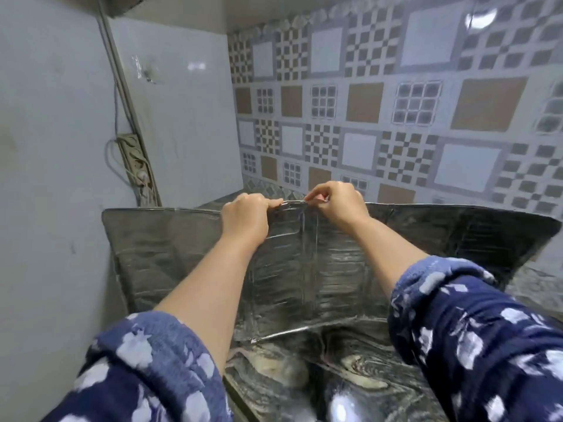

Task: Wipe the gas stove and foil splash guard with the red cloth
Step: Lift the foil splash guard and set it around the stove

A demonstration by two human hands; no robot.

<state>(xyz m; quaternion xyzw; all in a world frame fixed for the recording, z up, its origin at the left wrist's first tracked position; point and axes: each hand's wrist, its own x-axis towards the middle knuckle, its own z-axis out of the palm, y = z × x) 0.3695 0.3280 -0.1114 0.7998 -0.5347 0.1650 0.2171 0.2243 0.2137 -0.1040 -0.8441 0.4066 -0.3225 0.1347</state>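
Observation:
A silver foil splash guard (170, 248) stands upright in folded panels across the middle of the view. My left hand (246, 216) pinches its top edge near the centre fold. My right hand (338, 202) pinches the same top edge just to the right, fingers curled over the rim. The two hands are almost touching. Below the guard lies a dark, glossy streaked surface (350, 370) between my forearms; I cannot tell whether it is the stove top. No red cloth shows in the view.
A patterned tiled wall (396, 102) rises behind the guard. A plain grey wall (61, 147) closes the left side, with a power strip and cables (135, 166) hanging on it near the guard's left end.

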